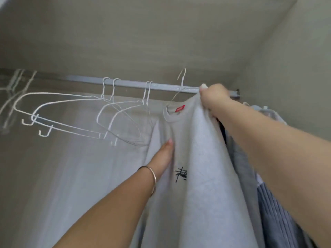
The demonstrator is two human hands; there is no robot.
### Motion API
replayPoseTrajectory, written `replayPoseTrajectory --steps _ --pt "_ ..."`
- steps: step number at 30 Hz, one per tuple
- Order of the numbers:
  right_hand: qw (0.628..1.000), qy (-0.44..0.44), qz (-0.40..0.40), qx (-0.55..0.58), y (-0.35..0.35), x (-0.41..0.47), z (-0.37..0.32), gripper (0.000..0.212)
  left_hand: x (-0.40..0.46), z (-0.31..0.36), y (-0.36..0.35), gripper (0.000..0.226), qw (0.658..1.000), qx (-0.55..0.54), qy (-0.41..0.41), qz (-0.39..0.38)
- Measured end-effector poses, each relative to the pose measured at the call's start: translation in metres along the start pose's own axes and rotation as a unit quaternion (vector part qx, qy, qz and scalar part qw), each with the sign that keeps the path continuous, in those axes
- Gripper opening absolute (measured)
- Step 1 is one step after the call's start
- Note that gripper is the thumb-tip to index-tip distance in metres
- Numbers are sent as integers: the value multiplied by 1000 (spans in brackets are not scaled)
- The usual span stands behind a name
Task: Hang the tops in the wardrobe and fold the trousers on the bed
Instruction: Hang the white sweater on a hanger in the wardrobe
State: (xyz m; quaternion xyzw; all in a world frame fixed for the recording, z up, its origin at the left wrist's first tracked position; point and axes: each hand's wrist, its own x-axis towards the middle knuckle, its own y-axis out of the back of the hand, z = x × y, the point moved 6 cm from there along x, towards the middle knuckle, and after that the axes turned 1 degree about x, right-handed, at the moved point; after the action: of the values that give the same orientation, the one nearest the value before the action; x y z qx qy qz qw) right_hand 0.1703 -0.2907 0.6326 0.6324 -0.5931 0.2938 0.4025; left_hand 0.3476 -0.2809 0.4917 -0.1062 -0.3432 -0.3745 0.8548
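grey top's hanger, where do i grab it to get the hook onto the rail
Take the wire neck just under the hook, coming from the front left. The hook sits above the rail, not yet over it; the right hand grips the grey top at its right shoulder.

A pale grey top [197, 158] with a red neck label and black print hangs on a white hanger [180, 86] whose hook sits above the rail [129, 83].

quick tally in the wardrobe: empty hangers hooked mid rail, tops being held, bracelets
empty white hangers: 4
grey top: 1
bracelet: 1
total: 6
The blurred hangers at far left are too unclear to count.
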Motion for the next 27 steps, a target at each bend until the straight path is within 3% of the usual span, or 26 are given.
replayPoseTrajectory --steps 6,13,19,21,24,25,27 --pt "986 5 -14 -168 -21 -6 16 39 0 -24 4 55 996 62 53 -25" --pt "994 -17 -27 -109 -34 -26 43 33 -23 -41 -12 63 990 90 105 -20" --pt "991 -97 -17 -87 -19 -29 50 34 -45 -39 -25 62 989 110 96 -29" --pt "989 -51 13 -139 -11 -37 48 34 -57 -39 -27 63 986 123 103 -50" --pt "940 170 147 -258 -4 -73 29 37 -79 -38 -15 60 979 170 105 -49" --pt "920 237 187 -251 -5 -95 21 41 -89 -35 -5 53 978 188 89 -14" --pt "912 310 244 -111 -6 -150 13 40 -121 -17 23 33 966 244 15 80"
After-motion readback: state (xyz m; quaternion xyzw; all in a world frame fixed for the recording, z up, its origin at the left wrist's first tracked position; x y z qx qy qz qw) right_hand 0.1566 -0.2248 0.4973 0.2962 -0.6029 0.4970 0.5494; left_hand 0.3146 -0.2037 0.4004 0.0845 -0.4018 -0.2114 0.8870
